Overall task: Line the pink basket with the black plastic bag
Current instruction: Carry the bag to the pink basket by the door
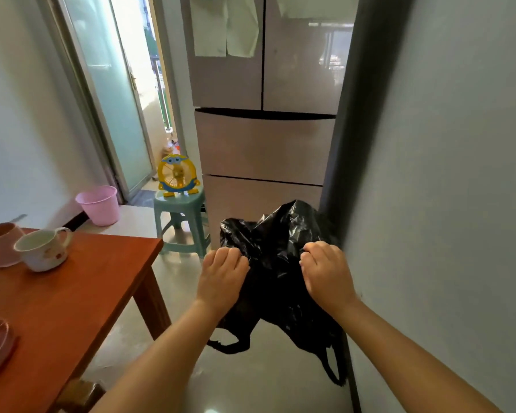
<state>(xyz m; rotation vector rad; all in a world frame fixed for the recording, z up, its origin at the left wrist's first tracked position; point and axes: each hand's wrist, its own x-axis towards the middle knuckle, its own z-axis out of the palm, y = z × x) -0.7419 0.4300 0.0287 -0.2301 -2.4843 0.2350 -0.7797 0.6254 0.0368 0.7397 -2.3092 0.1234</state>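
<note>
A crumpled black plastic bag (276, 263) hangs in the air in front of me, its handle loops dangling below. My left hand (221, 278) grips its left part and my right hand (325, 275) grips its right part, both with fingers curled into the plastic. The pink basket (99, 205) stands empty on the floor far off to the left, against the wall beside the glass door, well apart from the bag.
A red-brown table (81, 293) with two mugs (42, 250) fills the left foreground. A green stool (182, 222) carrying a yellow toy fan (176, 177) stands between basket and fridge (262, 144). A grey wall (444, 204) closes the right side.
</note>
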